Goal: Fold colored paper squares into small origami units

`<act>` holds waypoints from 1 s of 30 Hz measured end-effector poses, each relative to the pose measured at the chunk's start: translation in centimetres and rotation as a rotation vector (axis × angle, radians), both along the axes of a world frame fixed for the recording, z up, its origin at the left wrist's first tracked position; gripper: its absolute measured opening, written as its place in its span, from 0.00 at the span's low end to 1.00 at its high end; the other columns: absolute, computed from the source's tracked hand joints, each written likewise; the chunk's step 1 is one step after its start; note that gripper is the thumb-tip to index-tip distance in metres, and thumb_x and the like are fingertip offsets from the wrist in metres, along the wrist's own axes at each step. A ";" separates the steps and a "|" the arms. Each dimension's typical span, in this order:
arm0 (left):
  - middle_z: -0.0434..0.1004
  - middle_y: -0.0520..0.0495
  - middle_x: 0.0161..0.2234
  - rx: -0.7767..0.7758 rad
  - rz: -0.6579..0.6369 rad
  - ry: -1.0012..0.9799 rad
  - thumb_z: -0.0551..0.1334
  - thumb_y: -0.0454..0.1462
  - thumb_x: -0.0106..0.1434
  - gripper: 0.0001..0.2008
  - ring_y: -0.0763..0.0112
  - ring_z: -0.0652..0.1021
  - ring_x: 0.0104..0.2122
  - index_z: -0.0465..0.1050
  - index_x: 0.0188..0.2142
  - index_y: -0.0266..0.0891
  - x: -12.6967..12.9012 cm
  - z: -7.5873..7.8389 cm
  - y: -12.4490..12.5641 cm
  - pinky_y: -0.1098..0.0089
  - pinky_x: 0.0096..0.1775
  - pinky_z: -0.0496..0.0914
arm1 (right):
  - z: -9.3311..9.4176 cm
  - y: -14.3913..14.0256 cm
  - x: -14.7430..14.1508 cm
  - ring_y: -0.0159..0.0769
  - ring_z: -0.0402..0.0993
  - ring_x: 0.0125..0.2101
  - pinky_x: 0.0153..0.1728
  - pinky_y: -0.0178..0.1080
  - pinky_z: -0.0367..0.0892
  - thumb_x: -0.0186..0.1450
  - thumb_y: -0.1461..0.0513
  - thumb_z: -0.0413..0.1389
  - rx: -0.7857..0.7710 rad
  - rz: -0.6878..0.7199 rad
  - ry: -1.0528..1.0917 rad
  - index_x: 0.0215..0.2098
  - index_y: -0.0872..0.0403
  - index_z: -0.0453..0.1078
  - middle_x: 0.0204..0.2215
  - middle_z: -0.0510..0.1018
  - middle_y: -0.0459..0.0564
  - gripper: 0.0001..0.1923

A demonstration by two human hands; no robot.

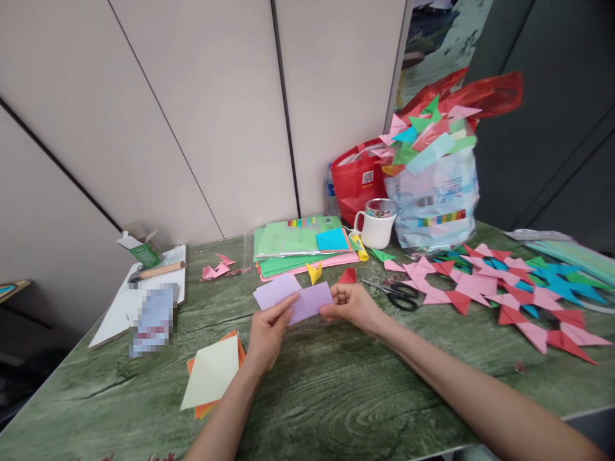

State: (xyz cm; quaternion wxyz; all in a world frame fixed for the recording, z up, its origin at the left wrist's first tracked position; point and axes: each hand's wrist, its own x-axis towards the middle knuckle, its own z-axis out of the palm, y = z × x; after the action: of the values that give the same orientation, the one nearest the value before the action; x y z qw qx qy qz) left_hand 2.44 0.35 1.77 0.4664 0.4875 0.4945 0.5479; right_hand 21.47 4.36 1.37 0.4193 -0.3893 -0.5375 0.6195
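Note:
A folded purple sheet of paper (311,303) is held up between both hands above the table. My left hand (270,330) pinches its left end with thumb and fingers. At its right end, my right hand (350,307) grips the edge between thumb and curled fingers. Just behind the left fingers shows a paler purple sheet (277,291); whether that hand holds it too I cannot tell. Left of my left forearm lies a small stack of cream and orange paper (211,374). Beyond the hands are a yellow folded piece (314,273) and a red one (348,276).
Black-handled scissors (402,299) lie right of my right hand. Pink and red folded-paper stars (480,285) cover the right side. Packs of coloured paper (298,240), a white mug (378,225) and a full plastic bag (432,192) stand behind. A white board (113,320) lies left.

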 end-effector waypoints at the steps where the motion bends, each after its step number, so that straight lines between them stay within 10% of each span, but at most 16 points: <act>1: 0.79 0.46 0.38 -0.005 0.005 -0.001 0.66 0.40 0.47 0.17 0.60 0.75 0.40 0.77 0.38 0.40 0.0 -0.1 0.0 0.67 0.39 0.70 | 0.1 0.0 0.0 0.27 0.68 0.17 0.22 0.33 0.66 0.38 0.55 0.67 0.015 -0.005 -0.023 0.23 0.58 0.66 0.16 0.73 0.43 0.21; 18: 0.80 0.49 0.35 0.024 -0.064 0.179 0.62 0.39 0.52 0.13 0.59 0.75 0.42 0.77 0.38 0.43 1.5 0.6 -1.0 0.61 0.45 0.68 | -1.2 -1.5 -1.7 0.34 0.67 0.30 0.29 0.34 0.64 0.38 0.58 0.67 0.218 -0.178 -0.201 0.48 0.56 0.60 0.32 0.71 0.46 0.40; 30: 0.78 0.45 0.40 0.051 -0.011 0.105 0.64 0.40 0.50 0.15 0.58 0.74 0.44 0.77 0.39 0.40 0.6 -0.1 -0.3 0.61 0.46 0.68 | 0.1 -0.9 -1.1 0.33 0.75 0.24 0.30 0.38 0.72 0.45 0.61 0.64 -0.020 0.109 0.149 0.41 0.53 0.57 0.23 0.75 0.41 0.28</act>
State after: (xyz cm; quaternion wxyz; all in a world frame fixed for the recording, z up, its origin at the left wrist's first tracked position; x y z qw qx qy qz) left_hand 3.00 0.05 1.63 0.4303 0.5303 0.5014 0.5312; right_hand 20.38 3.47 1.50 0.4199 -0.3166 -0.5191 0.6738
